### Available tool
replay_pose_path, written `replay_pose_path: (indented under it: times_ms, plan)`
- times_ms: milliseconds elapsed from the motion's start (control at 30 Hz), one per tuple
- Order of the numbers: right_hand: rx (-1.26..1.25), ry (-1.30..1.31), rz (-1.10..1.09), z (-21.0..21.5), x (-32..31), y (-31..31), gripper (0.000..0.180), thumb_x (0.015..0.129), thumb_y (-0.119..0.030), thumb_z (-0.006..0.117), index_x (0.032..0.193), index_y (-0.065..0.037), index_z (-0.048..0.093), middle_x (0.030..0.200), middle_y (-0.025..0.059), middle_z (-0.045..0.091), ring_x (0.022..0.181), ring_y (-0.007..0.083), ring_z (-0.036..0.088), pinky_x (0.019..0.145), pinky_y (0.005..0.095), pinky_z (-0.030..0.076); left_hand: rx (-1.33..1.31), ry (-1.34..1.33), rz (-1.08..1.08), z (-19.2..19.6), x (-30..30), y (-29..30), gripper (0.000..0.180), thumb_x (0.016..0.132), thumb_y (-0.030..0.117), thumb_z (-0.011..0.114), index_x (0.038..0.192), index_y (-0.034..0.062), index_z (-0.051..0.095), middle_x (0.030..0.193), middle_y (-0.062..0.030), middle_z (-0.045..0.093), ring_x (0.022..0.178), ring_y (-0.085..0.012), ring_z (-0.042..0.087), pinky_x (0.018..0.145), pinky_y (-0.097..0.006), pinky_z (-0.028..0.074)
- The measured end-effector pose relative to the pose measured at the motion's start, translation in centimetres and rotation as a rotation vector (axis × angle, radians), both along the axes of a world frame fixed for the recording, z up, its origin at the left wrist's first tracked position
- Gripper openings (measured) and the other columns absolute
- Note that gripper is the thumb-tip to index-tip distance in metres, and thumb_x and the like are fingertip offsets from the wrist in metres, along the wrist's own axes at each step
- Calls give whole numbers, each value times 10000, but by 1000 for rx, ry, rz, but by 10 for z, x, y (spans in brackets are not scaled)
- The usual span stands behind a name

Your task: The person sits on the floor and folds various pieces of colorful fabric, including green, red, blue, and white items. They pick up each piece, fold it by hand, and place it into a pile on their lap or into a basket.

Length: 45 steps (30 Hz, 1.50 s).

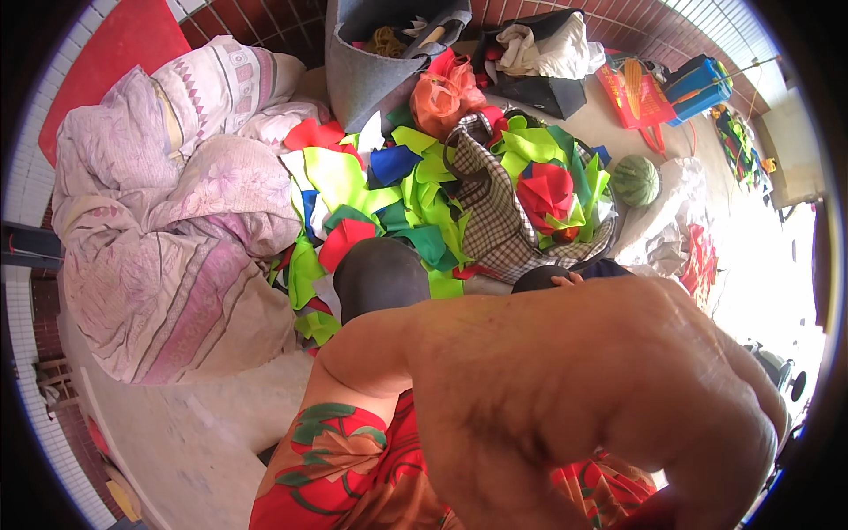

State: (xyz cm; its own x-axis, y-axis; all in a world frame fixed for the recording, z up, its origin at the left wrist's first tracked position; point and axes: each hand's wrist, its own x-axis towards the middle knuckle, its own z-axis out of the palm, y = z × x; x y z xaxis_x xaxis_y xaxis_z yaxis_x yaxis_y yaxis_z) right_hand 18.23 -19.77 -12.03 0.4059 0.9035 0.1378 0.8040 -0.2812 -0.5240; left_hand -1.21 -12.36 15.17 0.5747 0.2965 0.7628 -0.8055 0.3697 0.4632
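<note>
Bright green, red and blue cloth scraps (415, 199) lie heaped on the floor, some already in the checked bag (495, 212), many still loose, while the right hand (618, 389) looms close, its fingers curled downward, grip impossible to tell.

hands hidden past the raised forearm (565, 389), grip untellable

packages: none clearly seen | labels: none | signs: none | screens: none
</note>
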Motion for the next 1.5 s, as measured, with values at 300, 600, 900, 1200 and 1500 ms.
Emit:
replay_pose_path:
  times_ms: [300,600,900,1200,1500]
  plan:
    - [-1,-5,58,3,-2,10,324,757,-234,643,1061,-133,593,1230,151,463,1138,342,428,974,432,333,4,4,51,3,-8,4,216,832,56,618,1024,-42,601,888,-135,653,731,-178,636,650,-292,521]
    - [28,-3,106,-6,2,11,324,742,-211,654,1050,-126,599,1217,151,470,1111,338,447,958,421,343,9,27,88,8,-37,34,215,837,64,616,1021,-47,610,889,-143,656,737,-189,642,659,-301,526]
    - [27,-45,29,-15,1,4,342,742,-234,650,1053,-104,589,1223,158,482,1102,351,455,931,435,372,-143,84,162,-4,-31,104,215,842,72,615,1018,-52,618,891,-150,659,743,-200,647,668,-311,531]
    - [25,6,24,-11,4,-2,329,742,-232,659,1053,-144,600,1232,146,467,1138,346,430,958,431,344,-291,244,485,-39,3,154,329,890,253,589,1076,-16,613,930,-110,662,774,-206,664,757,-347,536]
    - [32,6,29,-10,3,0,329,737,-246,660,1046,-145,603,1222,146,472,1125,346,440,950,435,350,-357,295,512,-58,2,169,307,917,260,539,1050,-5,618,957,-113,654,792,-252,670,767,-376,540]
